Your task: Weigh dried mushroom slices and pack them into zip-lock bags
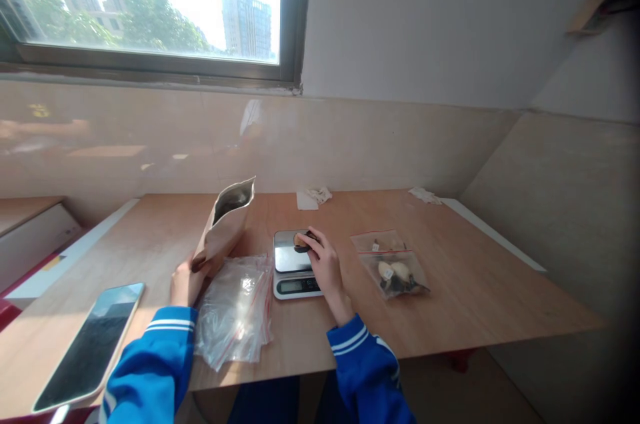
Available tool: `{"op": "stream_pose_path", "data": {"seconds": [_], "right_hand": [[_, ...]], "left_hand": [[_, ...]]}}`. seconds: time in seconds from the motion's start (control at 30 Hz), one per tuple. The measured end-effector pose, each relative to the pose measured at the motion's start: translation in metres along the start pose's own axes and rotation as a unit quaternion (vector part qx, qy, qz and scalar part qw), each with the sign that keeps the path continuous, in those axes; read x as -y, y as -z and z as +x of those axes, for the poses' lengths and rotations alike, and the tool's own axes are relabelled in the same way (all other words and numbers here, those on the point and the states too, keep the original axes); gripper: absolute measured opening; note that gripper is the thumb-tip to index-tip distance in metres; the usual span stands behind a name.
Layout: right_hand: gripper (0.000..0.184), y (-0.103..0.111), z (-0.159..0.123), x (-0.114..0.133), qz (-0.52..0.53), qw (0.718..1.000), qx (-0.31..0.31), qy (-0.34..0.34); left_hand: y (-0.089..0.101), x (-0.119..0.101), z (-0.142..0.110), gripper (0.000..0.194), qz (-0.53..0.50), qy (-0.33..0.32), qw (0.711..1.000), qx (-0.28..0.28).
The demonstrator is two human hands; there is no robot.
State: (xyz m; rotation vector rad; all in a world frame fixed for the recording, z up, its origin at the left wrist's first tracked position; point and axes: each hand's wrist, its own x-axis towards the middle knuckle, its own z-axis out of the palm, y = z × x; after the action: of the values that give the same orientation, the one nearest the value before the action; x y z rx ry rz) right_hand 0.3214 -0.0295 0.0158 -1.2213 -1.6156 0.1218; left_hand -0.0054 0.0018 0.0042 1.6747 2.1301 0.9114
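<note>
My left hand (pixel 186 283) is closed round the lower part of a brown paper pouch (pixel 227 227), which stands tilted with its mouth gaping and a shiny inside showing. My right hand (pixel 325 264) pinches a small tan-and-black piece (pixel 300 241) over the steel plate of a kitchen scale (pixel 287 257); I cannot make out its kind, or whether it touches the plate. Between my left hand and the scale lies a stack of clear zip bags (pixel 235 311) with red seal lines. To the right, a filled zip bag (pixel 395 274) holds pale round and dark pieces with a small white label.
A phone (pixel 93 344) lies at the table's left front. Crumpled white paper (pixel 314 197) sits by the wall behind the scale, with more tissue (pixel 425 195) at the back right. The wooden table (pixel 475 284) meets a tiled wall (pixel 375 144) under a window.
</note>
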Motion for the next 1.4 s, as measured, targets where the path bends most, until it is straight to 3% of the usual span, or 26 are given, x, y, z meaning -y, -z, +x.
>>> {"op": "stream_pose_path", "data": {"seconds": [0.23,0.47,0.73,0.97,1.13,1.4], "right_hand": [[0.060,-0.015,0.009,-0.006,-0.110,0.987,0.112,0.024],[0.069,-0.013,0.005,-0.003,-0.100,0.987,0.128,0.019],[0.081,-0.016,0.000,-0.015,-0.030,0.997,0.068,0.000],[0.081,-0.020,-0.005,-0.022,0.069,0.998,0.001,-0.011],[0.066,-0.023,-0.007,-0.023,0.092,0.995,-0.025,-0.027],[0.046,-0.024,-0.008,-0.024,0.099,0.994,-0.013,-0.046]], "left_hand": [[-0.003,0.006,0.004,0.060,0.030,0.002,1.000,0.001],[-0.004,0.008,0.004,0.062,0.046,-0.008,0.999,-0.009],[-0.004,0.009,0.004,0.055,0.066,-0.029,0.997,-0.015],[-0.002,0.004,0.000,0.057,0.072,-0.026,0.997,-0.008],[0.001,-0.002,-0.004,0.055,0.048,-0.022,0.999,0.002],[0.005,-0.008,-0.007,0.044,0.014,-0.023,1.000,0.011]]}}
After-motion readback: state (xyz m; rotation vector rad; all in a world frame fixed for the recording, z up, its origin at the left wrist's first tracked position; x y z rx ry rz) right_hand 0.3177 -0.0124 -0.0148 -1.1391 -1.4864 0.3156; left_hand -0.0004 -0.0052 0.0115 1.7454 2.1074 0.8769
